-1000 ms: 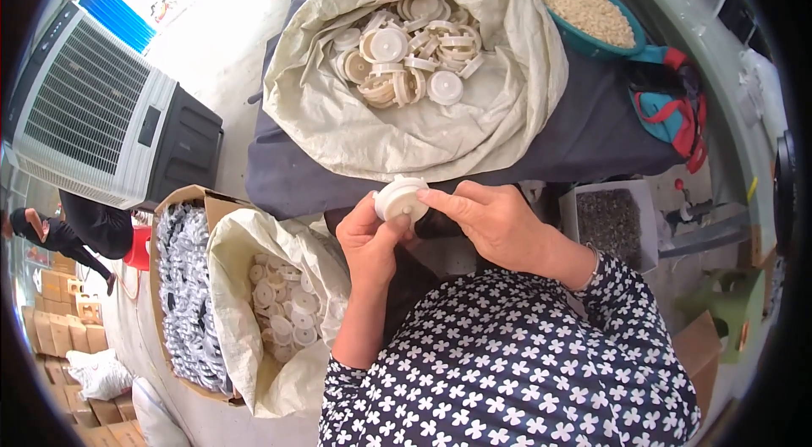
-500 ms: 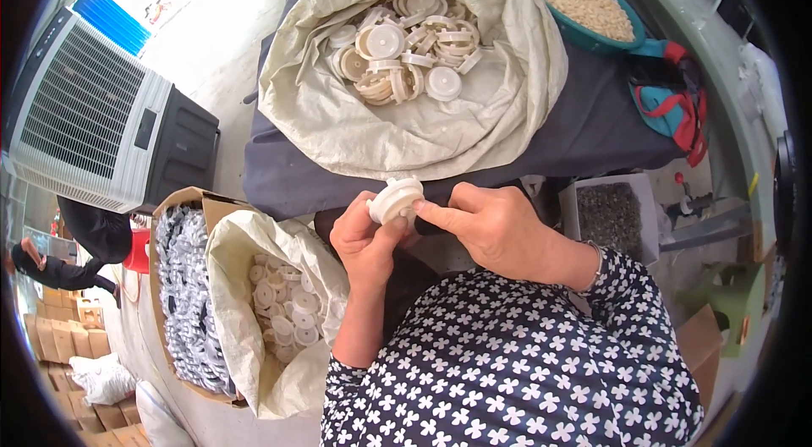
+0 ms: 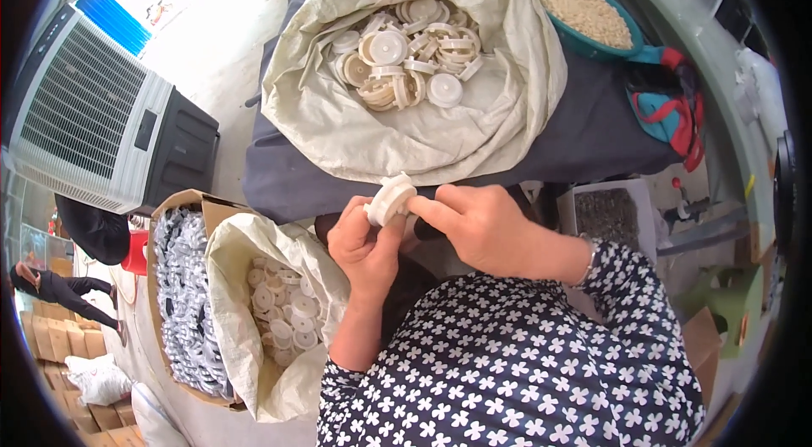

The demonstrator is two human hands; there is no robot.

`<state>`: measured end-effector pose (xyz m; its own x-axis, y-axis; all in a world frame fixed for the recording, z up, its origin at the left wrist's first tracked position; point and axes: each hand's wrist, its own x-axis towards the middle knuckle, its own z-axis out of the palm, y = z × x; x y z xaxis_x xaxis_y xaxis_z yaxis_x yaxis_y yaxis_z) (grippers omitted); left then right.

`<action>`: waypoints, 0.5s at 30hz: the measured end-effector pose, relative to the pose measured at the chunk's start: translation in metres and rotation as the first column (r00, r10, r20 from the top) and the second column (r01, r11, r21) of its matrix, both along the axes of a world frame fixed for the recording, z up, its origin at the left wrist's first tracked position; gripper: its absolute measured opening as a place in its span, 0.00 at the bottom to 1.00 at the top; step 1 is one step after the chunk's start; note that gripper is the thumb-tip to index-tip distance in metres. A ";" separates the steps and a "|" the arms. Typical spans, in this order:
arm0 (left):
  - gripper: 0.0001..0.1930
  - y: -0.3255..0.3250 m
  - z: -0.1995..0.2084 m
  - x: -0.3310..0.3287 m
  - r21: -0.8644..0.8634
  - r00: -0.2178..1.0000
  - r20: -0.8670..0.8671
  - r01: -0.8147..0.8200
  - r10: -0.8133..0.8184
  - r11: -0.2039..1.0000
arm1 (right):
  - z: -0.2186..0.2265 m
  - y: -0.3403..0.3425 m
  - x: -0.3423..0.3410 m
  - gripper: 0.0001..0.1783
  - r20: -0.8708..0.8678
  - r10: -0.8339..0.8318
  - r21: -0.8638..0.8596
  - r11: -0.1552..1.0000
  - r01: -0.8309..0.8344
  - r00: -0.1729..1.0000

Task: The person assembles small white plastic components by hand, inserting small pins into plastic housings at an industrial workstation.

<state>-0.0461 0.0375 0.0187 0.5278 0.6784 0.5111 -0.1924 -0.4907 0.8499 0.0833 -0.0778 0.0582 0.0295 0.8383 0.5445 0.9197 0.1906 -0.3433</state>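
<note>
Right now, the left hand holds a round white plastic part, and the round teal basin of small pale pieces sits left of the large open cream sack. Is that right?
No: the head view shows the round teal basin right of the large open cream sack. The left hand does hold the round white plastic part.

2 hands [image 3: 365,242] on white disc [image 3: 391,200]; open sack [image 3: 359,141] beyond.
</note>
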 end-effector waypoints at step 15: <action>0.11 -0.008 -0.004 0.007 -0.763 0.948 0.312 0.292 -0.067 0.576 | -0.040 0.016 -0.016 0.17 -0.834 0.216 0.147 0.974 -0.172 0.508</action>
